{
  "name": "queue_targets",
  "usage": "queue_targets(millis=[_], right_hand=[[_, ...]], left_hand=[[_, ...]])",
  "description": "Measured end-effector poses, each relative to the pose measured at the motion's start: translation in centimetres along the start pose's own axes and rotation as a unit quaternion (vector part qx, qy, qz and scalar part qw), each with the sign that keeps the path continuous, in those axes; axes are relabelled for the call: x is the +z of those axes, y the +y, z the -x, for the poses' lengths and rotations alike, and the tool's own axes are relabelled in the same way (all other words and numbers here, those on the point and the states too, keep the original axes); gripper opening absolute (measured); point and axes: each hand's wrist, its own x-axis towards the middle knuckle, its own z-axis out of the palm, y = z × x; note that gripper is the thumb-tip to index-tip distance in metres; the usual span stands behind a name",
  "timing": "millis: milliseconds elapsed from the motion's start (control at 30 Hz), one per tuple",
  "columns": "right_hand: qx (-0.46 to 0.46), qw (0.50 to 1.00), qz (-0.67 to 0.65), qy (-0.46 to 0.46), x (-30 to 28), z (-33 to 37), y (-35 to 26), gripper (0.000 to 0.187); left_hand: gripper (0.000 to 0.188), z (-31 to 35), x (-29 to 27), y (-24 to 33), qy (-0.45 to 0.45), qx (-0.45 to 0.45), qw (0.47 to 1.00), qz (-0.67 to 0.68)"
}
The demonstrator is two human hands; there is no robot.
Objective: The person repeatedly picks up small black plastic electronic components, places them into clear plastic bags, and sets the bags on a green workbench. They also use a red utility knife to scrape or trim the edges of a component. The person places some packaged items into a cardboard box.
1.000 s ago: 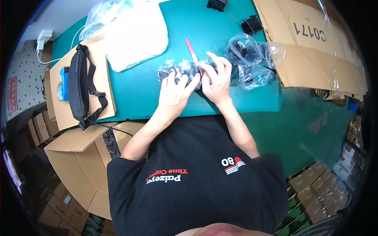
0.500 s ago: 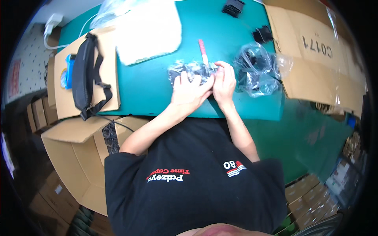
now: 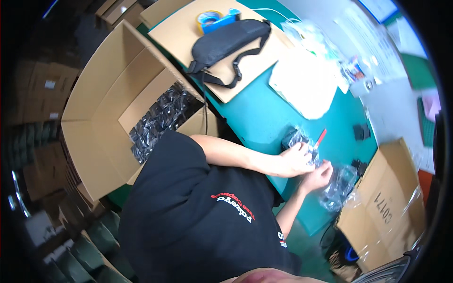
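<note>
On the green table lies a clear plastic bag (image 3: 291,136) with black parts inside. My left hand (image 3: 296,161) is over the bag's near end, its fingers curled onto the plastic. Close beside it, my right hand (image 3: 317,178) is closed, its thumb and fingertips pressed together; whatever is between them is too small to make out. A slim red tool (image 3: 321,137) lies just beyond the bag. To the right of my right hand sits another clear bag (image 3: 340,185) with dark contents.
A large open carton (image 3: 101,108) at the left holds rows of wrapped black pieces (image 3: 163,115). A black waist bag (image 3: 231,42) and blue tape dispenser (image 3: 224,22) lie on cardboard. A white sheet (image 3: 304,85) and black pieces (image 3: 362,132) are farther back; a cardboard flap (image 3: 377,188) stands right.
My view has swung left, bringing the carton's wrapped pieces into sight and tilting the table. My left hand stays on the bag; my right hand's fingers have drawn together.
</note>
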Motion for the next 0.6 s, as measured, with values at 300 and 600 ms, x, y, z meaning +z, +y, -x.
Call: queue_targets(millis=[300,600], right_hand=[[0.004,0.998,0.035,0.043,0.0,0.1,-2.1,0.03],[0.041,0.996,-0.073,-0.042,-0.4,-1.5,0.5,0.026]], left_hand=[[0.016,0.0,1.4,0.0,0.129,0.019,0.991,-0.023],[0.021,-1.2,1.3,-1.3,0.121,0.053,0.99,-0.04]])
